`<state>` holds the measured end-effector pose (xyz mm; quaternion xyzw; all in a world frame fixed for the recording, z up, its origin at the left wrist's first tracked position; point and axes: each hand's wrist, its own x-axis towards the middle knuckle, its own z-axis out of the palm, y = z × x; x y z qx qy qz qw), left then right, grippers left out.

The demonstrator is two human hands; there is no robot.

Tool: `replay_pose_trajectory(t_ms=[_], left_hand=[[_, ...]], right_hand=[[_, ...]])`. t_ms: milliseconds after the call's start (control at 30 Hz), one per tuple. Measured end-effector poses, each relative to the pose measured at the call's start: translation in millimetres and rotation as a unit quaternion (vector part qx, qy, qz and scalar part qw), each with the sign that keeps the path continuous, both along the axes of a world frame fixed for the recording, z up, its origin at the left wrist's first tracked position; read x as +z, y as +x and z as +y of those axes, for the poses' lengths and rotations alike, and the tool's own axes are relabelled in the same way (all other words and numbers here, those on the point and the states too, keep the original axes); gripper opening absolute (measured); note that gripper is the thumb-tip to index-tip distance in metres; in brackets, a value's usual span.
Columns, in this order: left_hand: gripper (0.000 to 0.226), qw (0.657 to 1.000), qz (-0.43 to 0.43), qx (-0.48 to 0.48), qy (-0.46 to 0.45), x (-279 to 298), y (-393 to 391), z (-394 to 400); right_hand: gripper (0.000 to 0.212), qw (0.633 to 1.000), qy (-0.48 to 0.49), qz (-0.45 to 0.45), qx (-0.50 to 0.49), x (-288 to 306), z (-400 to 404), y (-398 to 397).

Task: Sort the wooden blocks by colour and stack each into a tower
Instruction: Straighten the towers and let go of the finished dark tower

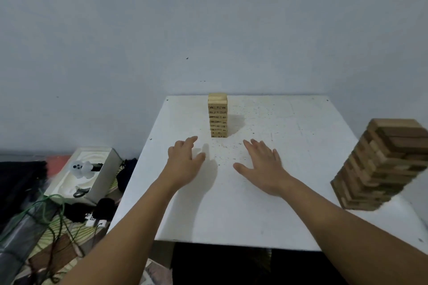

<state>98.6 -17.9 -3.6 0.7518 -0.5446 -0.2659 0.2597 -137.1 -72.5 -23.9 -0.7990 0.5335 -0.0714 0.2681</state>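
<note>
A tower of pale yellow wooden blocks with black numbers stands upright near the far edge of the white table. A taller tower of brown and tan blocks stands at the table's right edge. My left hand hovers over the table just in front and left of the pale tower, fingers spread and holding nothing. My right hand is stretched out flat in front and right of that tower, also holding nothing. No loose blocks show on the table.
A white wall rises right behind the table. Left of the table, on the floor, lie an open white box with a small pale figure, dark cloth and tangled green cables. Small specks dot the table surface.
</note>
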Motion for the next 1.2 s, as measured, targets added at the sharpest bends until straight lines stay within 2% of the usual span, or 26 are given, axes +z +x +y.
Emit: replay_pose_trajectory(t_ms=[67,167,300,367,467,667,867,1200], left_hand=[[0.051,0.999,0.036,0.009,-0.026,0,-10,13],[0.046,0.987,0.125,0.067,-0.075,12,-17,21],[0.05,0.932,0.306,0.166,-0.101,45,-13,4],[0.055,0.917,0.345,0.167,-0.113,60,-10,-10],[0.065,0.912,0.366,0.14,-0.125,80,-10,-33],[0.08,0.896,0.409,0.134,-0.112,95,-16,-79],[0.093,0.888,0.431,0.13,-0.091,87,-27,-102],[0.102,0.877,0.462,0.108,-0.079,75,-36,-119]], right_hand=[[0.072,0.999,0.007,-0.034,-0.008,5,15,-5],[0.061,0.985,0.024,-0.162,-0.051,20,24,-10],[0.053,0.926,0.088,-0.345,-0.128,53,13,5],[0.053,0.893,0.12,-0.407,-0.152,69,4,19],[0.056,0.854,0.17,-0.463,-0.166,90,-9,41],[0.06,0.817,0.198,-0.511,-0.182,106,-40,69],[0.059,0.798,0.215,-0.528,-0.195,106,-55,80],[0.051,0.797,0.224,-0.528,-0.189,127,-47,90]])
